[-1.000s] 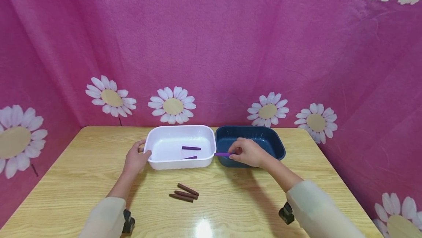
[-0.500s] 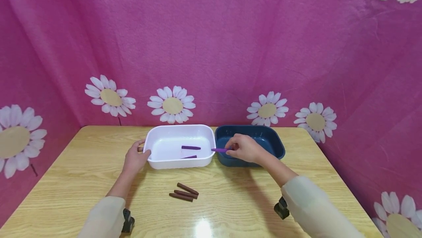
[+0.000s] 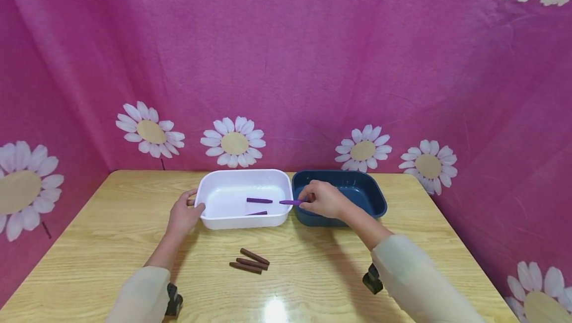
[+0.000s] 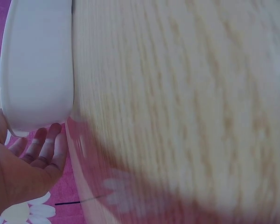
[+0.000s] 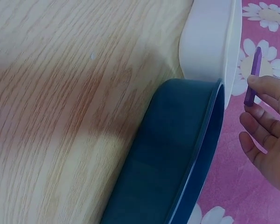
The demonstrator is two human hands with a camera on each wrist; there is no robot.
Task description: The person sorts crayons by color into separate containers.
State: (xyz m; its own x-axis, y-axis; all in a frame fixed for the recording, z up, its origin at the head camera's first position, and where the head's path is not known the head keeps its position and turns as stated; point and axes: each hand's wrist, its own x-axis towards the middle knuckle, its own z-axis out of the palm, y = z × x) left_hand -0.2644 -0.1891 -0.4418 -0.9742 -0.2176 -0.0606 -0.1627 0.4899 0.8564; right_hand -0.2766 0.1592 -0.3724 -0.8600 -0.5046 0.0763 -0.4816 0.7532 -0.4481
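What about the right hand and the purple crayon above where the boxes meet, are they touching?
Touching. The right wrist view shows the right hand pinching the purple crayon, no gap between.

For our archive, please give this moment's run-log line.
right hand: pinches purple stick; left hand: grips white tub; brown sticks: on table

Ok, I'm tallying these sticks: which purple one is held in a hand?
The purple stick the right hand pinches; the other two purple sticks lie inside the white bin.
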